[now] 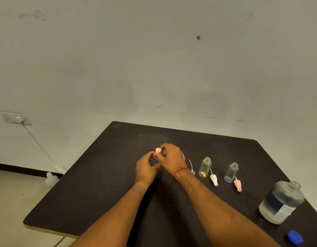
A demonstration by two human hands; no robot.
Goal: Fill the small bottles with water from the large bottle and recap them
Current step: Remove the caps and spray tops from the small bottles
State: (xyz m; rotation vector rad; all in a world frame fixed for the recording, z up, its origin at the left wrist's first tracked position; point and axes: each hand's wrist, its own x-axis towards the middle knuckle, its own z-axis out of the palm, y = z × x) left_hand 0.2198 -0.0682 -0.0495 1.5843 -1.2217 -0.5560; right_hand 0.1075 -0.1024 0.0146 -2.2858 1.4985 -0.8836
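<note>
1. Hands meet over the black table [100, 193]: left hand [145, 171] grips one small clear plastic bottle [155, 160], and right hand [172, 157] pinches its round pink cap [158, 150].
2. Two uncapped small bottles stand to the right: yellow-tinted bottle [205, 167], clear bottle [230, 172].
3. Three loose spray tops lie beside them: purple top [192, 172], white top [214, 180], pink top [238, 186].
4. One large clear water bottle [281, 202], uncapped, and one blue lid [295, 237] are at the far right.

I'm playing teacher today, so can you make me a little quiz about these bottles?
1. True or false: the large bottle has its cap on.
2. The fingers of the right hand pinch which cap on the small bottle that the left hand holds: A pink, B blue, C white?
3. Which stands nearer the large bottle: the yellowish bottle or the clear bottle?
Key: 1 false; 2 A; 3 the clear bottle.
</note>
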